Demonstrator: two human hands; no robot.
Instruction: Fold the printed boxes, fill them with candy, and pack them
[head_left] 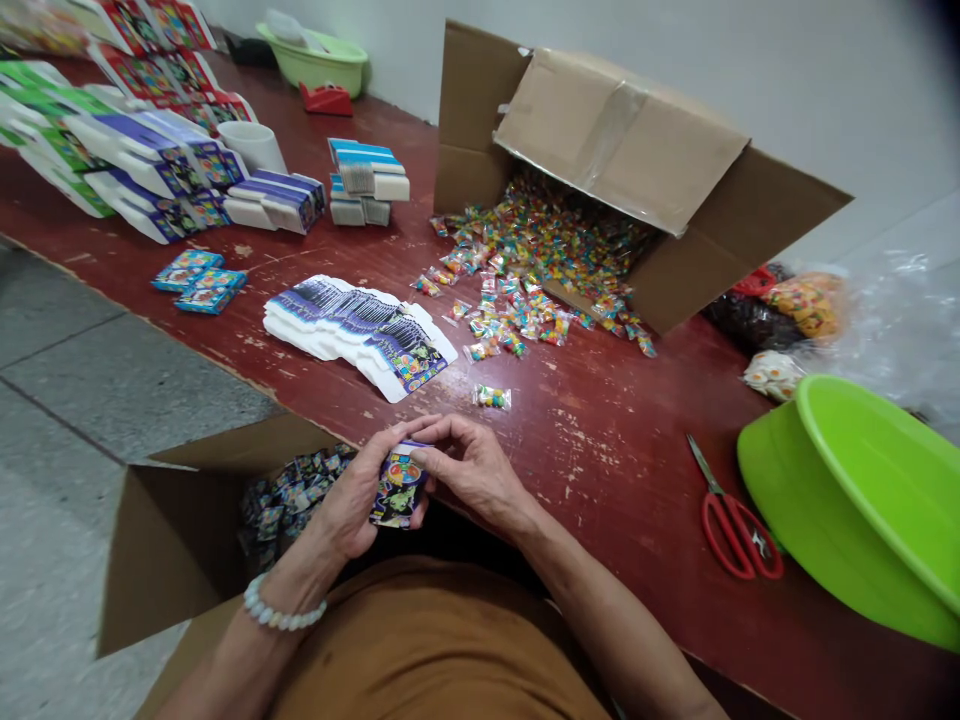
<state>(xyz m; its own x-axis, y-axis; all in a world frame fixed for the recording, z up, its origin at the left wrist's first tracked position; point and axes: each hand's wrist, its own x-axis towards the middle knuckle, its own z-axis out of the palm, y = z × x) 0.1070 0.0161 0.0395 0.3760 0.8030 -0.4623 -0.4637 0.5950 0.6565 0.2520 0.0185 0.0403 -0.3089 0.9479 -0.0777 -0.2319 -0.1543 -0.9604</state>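
Note:
A small purple and black printed candy box (401,485) is held upright near the table's front edge. My left hand (352,495) wraps round its side, with a beaded bracelet on that wrist. The fingers of my right hand (476,465) pinch the box's top end, the thumb lying against its upper edge. Whether the flap there is closed is hard to see. Just beyond my hands lies one wrapped candy packet (492,397). A fanned stack of flat purple boxes (352,325) rests ahead and to the left.
A tipped cardboard carton (622,130) spills candy packets (517,290) onto the red table (600,470). Red-handled scissors (735,525) and a green basin (840,520) stand right. An open carton (165,540) of small packs sits below left. Stacked flat boxes (150,150) stand far left.

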